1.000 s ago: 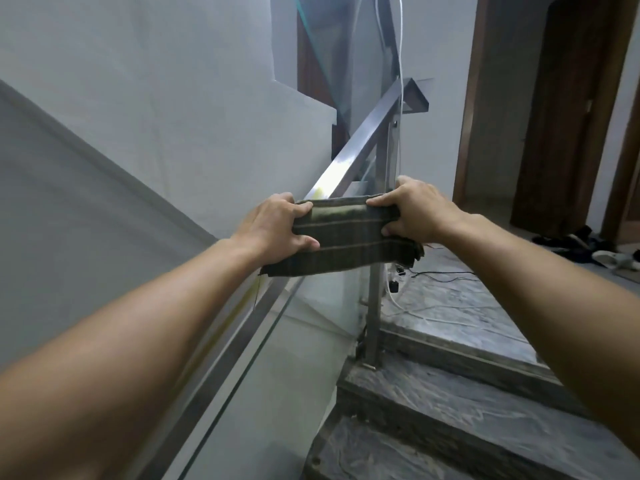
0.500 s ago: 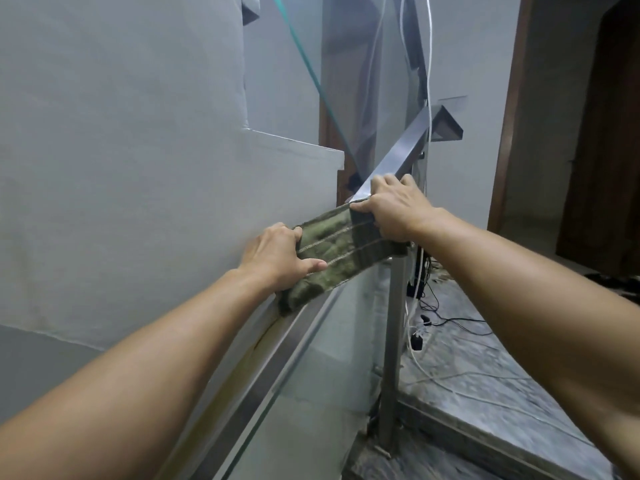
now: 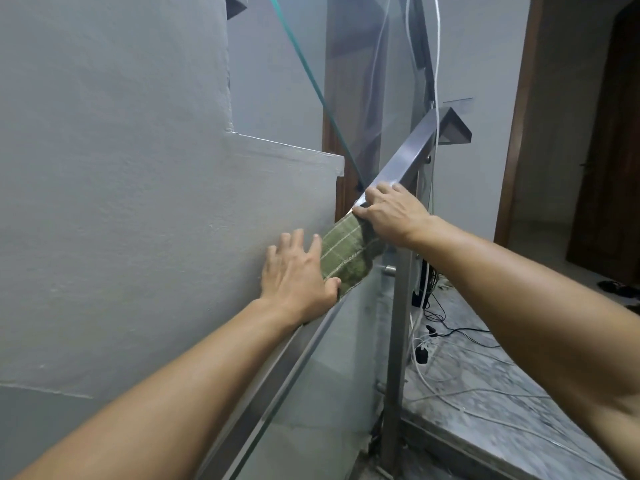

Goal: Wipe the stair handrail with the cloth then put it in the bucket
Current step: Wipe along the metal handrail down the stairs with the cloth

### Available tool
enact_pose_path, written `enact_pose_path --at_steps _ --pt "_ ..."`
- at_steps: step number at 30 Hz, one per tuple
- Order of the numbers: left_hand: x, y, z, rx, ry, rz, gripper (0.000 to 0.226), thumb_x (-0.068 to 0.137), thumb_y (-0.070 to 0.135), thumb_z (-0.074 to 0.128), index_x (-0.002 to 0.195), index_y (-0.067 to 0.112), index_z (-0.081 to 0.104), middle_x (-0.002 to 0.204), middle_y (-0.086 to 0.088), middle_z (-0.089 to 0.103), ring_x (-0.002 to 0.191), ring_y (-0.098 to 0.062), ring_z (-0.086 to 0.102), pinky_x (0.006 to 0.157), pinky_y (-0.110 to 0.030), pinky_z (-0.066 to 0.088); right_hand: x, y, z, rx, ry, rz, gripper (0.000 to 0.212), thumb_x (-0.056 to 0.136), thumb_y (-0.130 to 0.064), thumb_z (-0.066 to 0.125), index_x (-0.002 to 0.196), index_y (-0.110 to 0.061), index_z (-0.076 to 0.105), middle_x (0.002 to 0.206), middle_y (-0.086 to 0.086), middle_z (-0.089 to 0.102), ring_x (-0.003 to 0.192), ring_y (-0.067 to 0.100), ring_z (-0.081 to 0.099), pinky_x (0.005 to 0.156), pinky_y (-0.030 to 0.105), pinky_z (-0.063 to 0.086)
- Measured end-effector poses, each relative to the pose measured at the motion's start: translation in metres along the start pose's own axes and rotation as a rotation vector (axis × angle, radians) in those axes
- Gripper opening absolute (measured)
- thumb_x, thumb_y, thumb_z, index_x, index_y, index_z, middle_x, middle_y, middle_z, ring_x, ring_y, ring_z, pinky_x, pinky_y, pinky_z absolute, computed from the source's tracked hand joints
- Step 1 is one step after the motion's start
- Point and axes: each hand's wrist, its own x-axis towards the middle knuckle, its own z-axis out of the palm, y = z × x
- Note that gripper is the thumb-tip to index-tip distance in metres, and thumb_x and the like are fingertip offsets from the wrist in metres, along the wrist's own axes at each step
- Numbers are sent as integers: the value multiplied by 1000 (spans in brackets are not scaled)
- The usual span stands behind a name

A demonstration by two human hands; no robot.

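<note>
On the left is a grey wall [image 3: 121, 202], w/ a step-shaped ledge at the top. The left hand [image 3: 298, 271] lies on the lower end of the cloth [image 3: 346, 256], back of hand up. Its fingers [image 3: 298, 239] are spread and nearly straight, the thumb is at the cloth's lower edge; the grip is mostly open, it presses on the cloth more than it closes round it.

The cloth is green w/ pale check lines. It is wrapped over the rail [image 3: 405, 161], stretched along it between the two hands. The rail is square metal and goes from bottom left up to the right, where it ends in a bent piece. Under the rail is a glass panel [image 3: 311, 393].

The right hand [image 3: 391, 213] is higher on the rail, at the upper end of the cloth. Its fingers curl over the rail's top and the thumb is on the cloth edge, so this grip is closed round cloth and rail together.

A metal post [image 3: 398, 323] stands just right of the cloth. Right of the post is a marble floor [image 3: 502, 393] w/ white and black cables [image 3: 436, 344] lying on it. Far right is a dark wood door [image 3: 609, 150], and dark shoes [image 3: 616, 289] near it on the floor.
</note>
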Motion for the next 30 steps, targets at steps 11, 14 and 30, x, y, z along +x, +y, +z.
enact_pose_path --at_steps 11,14,30 --pt "10 5 30 -233 -307 77 62 101 32 22 149 6 -8 160 -10 -13 147 -20 -12 121 -39 -4 3 -8 16 231 -217 -6 80 79 -17 43 150 -7 7 160 11 6 147 24 0 119 47 0" --pt "-1 3 30 -227 -291 43 63 101 33 22 149 6 -7 160 -11 -12 148 -21 -11 121 -39 -2 5 -16 16 231 -188 -60 81 76 -16 47 149 -6 12 160 13 11 147 25 3 119 46 1" --pt "-151 -57 16 -185 -276 -62 66 100 38 25 149 8 -8 161 -7 -12 148 -17 -9 121 -37 1 -56 -111 -25 324 -349 -345 118 65 -74 53 151 -18 -6 160 2 -11 145 16 -14 118 39 -9"
